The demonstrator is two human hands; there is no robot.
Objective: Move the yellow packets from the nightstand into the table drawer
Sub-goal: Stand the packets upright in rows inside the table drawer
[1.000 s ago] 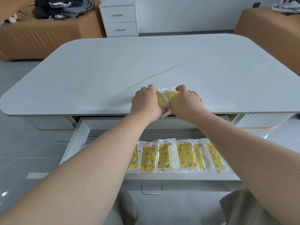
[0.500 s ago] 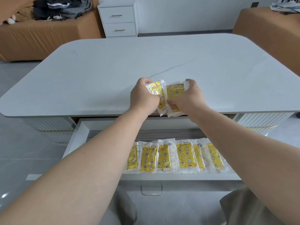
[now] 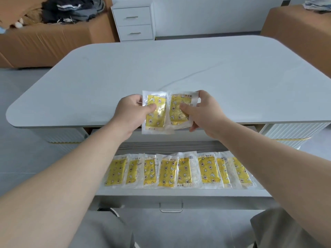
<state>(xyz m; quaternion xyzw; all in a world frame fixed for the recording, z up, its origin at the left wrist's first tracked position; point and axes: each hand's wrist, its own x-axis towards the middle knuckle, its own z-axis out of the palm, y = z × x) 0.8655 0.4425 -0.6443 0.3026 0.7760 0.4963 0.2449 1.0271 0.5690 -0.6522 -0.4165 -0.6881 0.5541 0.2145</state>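
Thumb and fingers [image 3: 137, 98] of the left hand [image 3: 131, 111] pinch the left packet [image 3: 155, 114]; the right hand [image 3: 206, 111] pinches the right packet [image 3: 179, 111] likewise, both above the surface [image 3: 161, 68] edge (fingers behind mostly hidden). More packets [image 3: 168, 173] line the open drawer [image 3: 179, 196], rightmost under the forearm [image 3: 268, 158].

The packets [image 3: 155, 111] are yellow with a print of white stars and crescent moons, sealed in clear wrap. The tabletop [image 3: 232, 77] is pale grey-white with a faint vein; the nightstand [image 3: 133, 22] is white.
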